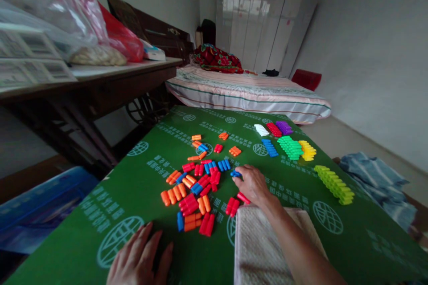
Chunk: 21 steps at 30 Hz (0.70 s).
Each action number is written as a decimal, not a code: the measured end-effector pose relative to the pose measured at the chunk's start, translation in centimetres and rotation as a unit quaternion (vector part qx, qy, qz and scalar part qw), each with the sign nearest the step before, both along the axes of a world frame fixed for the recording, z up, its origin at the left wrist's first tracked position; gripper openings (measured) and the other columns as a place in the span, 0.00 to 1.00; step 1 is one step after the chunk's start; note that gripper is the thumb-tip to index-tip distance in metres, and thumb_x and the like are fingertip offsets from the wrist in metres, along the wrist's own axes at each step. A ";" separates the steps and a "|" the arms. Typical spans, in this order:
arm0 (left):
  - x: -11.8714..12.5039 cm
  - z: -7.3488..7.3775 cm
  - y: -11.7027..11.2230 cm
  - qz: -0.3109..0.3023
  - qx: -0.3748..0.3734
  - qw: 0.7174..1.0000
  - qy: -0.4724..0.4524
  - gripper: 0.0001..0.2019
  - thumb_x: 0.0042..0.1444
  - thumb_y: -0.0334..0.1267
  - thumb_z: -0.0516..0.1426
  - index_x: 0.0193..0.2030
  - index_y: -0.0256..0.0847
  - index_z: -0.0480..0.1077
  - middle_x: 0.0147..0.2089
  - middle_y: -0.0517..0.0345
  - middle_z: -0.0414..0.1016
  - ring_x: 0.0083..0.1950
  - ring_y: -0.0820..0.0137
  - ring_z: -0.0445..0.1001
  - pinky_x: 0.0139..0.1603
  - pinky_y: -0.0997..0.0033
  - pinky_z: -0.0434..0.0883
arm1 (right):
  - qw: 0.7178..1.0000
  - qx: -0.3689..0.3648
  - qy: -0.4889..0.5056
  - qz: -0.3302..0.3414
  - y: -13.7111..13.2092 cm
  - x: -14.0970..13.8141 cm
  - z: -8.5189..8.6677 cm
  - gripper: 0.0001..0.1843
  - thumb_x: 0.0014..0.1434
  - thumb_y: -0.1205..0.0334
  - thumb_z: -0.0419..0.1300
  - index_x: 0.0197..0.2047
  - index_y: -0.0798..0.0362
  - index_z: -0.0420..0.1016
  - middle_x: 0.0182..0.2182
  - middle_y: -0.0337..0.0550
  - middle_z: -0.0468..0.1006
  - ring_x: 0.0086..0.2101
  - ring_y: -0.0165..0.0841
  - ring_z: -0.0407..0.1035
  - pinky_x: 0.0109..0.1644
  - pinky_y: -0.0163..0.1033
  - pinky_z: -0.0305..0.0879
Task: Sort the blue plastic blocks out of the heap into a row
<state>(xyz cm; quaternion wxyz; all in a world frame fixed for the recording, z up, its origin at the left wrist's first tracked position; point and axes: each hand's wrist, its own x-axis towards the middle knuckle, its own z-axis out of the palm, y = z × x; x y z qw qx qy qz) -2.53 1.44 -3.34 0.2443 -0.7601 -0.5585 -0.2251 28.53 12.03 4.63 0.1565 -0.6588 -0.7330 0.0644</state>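
Observation:
My right hand [251,183] reaches across the green board and pinches a small blue plastic block [236,173] between thumb and fingers. Left of it lies a loose heap of ridged plastic blocks: red blocks [188,205], orange blocks [173,194] and blue blocks [224,165]. A red block [232,206] and a partly covered red piece [244,197] sit just below my right hand. At the near edge my left hand [138,256] rests on the board with its fingers spread, holding nothing, apart from the heap.
Sorted block groups stand at the right: white [261,130], green [290,148], yellow-green [334,185] and others. A folded beige cloth [264,249] lies under my right forearm. A bed [247,89] is beyond the board [284,193]; a desk [127,73] stands left.

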 end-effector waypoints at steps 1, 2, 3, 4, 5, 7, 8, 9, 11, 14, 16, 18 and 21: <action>0.3 0.2 -0.1 0.003 0.000 1.000 -0.005 0.24 0.59 0.52 0.47 0.50 0.35 0.70 0.56 0.40 0.71 0.58 0.53 0.69 0.52 0.52 0.71 | 1.000 0.003 0.009 -0.013 -0.1 0.6 -0.1 0.09 0.60 0.60 0.57 0.41 0.50 0.77 0.41 0.45 0.79 0.43 0.35 0.72 0.46 0.35 0.62; 0.6 0.4 -0.3 0.004 -0.001 1.000 -0.007 0.24 0.59 0.52 0.47 0.49 0.35 0.71 0.56 0.41 0.71 0.57 0.54 0.69 0.52 0.53 0.71 | 1.000 0.007 0.018 -0.023 -0.2 1.2 -0.4 0.09 0.60 0.60 0.57 0.41 0.50 0.77 0.41 0.45 0.80 0.43 0.34 0.72 0.46 0.35 0.62; 0.8 0.6 -0.4 0.006 -0.002 1.000 -0.007 0.23 0.59 0.52 0.47 0.49 0.36 0.71 0.56 0.42 0.72 0.57 0.55 0.69 0.52 0.54 0.71 | 0.999 0.010 0.026 -0.031 -0.3 1.7 -0.6 0.09 0.61 0.60 0.56 0.41 0.50 0.77 0.40 0.45 0.80 0.42 0.34 0.72 0.45 0.35 0.62; 1.1 0.8 -0.5 0.012 -0.003 1.000 -0.009 0.23 0.59 0.51 0.48 0.48 0.36 0.71 0.56 0.42 0.72 0.57 0.55 0.69 0.52 0.54 0.71 | 0.999 0.015 0.034 -0.036 -0.4 2.3 -0.9 0.10 0.61 0.59 0.56 0.41 0.50 0.78 0.40 0.45 0.80 0.42 0.34 0.73 0.44 0.35 0.62; 1.2 1.0 -0.6 0.018 -0.005 1.000 -0.010 0.22 0.59 0.51 0.48 0.48 0.36 0.71 0.56 0.42 0.72 0.57 0.55 0.69 0.53 0.54 0.71 | 0.998 0.019 0.040 -0.041 -0.5 2.7 -1.3 0.11 0.61 0.58 0.55 0.41 0.50 0.78 0.40 0.45 0.80 0.41 0.34 0.73 0.43 0.35 0.62; 1.5 1.3 -0.8 0.027 -0.003 1.000 -0.012 0.22 0.59 0.50 0.49 0.47 0.34 0.72 0.56 0.41 0.72 0.57 0.55 0.69 0.53 0.54 0.70 | 0.997 0.026 0.047 -0.055 -0.7 3.5 -1.9 0.13 0.62 0.57 0.54 0.41 0.50 0.78 0.39 0.45 0.81 0.39 0.34 0.74 0.41 0.35 0.62; 1.5 1.4 -0.8 0.027 -0.002 1.000 -0.010 0.21 0.60 0.50 0.49 0.47 0.34 0.72 0.55 0.40 0.72 0.57 0.54 0.69 0.53 0.54 0.70 | 0.996 0.030 0.048 -0.064 -0.8 3.8 -2.1 0.13 0.62 0.55 0.54 0.42 0.50 0.78 0.39 0.45 0.81 0.38 0.34 0.74 0.40 0.34 0.61; 1.6 1.5 -0.9 0.026 0.002 1.000 -0.006 0.21 0.60 0.49 0.49 0.47 0.33 0.71 0.55 0.40 0.72 0.57 0.54 0.69 0.53 0.54 0.70 | 0.996 0.033 0.047 -0.075 -1.0 4.0 -2.3 0.14 0.62 0.54 0.54 0.42 0.50 0.78 0.38 0.45 0.82 0.37 0.34 0.74 0.38 0.34 0.61; 1.6 1.5 -0.9 0.020 0.006 1.000 0.000 0.21 0.60 0.48 0.50 0.47 0.32 0.71 0.55 0.39 0.71 0.57 0.54 0.68 0.52 0.54 0.70 | 0.994 0.040 0.041 -0.096 -1.2 4.3 -2.5 0.15 0.62 0.53 0.53 0.41 0.50 0.78 0.37 0.45 0.82 0.36 0.35 0.74 0.37 0.34 0.59; 1.7 1.6 -1.0 0.019 0.009 1.000 -0.005 0.20 0.60 0.48 0.50 0.48 0.33 0.71 0.55 0.40 0.71 0.58 0.55 0.68 0.53 0.55 0.70 | 0.991 0.054 0.034 -0.117 -1.6 4.5 -2.6 0.16 0.63 0.52 0.52 0.38 0.50 0.78 0.33 0.46 0.82 0.34 0.35 0.74 0.34 0.35 0.56; 1.8 1.7 -1.0 0.021 0.007 1.000 -0.010 0.20 0.60 0.48 0.50 0.48 0.34 0.71 0.55 0.41 0.71 0.57 0.55 0.68 0.53 0.55 0.70 | 0.990 0.060 0.038 -0.124 -1.7 4.6 -2.6 0.17 0.63 0.52 0.51 0.36 0.50 0.78 0.31 0.46 0.82 0.32 0.35 0.74 0.33 0.35 0.54; 1.9 1.8 -1.1 0.020 0.001 1.000 -0.010 0.20 0.60 0.48 0.51 0.48 0.34 0.71 0.55 0.41 0.72 0.57 0.55 0.69 0.53 0.56 0.70 | 0.988 0.058 0.049 -0.134 -1.7 4.8 -2.8 0.19 0.64 0.51 0.50 0.35 0.50 0.78 0.29 0.46 0.81 0.30 0.34 0.73 0.32 0.35 0.53; 1.9 1.9 -1.2 0.019 -0.008 1.000 -0.017 0.20 0.60 0.48 0.51 0.48 0.35 0.70 0.55 0.41 0.71 0.58 0.56 0.68 0.53 0.55 0.71 | 0.984 0.049 0.061 -0.158 -1.7 5.4 -3.1 0.20 0.64 0.50 0.49 0.34 0.50 0.79 0.29 0.46 0.81 0.29 0.33 0.71 0.31 0.35 0.52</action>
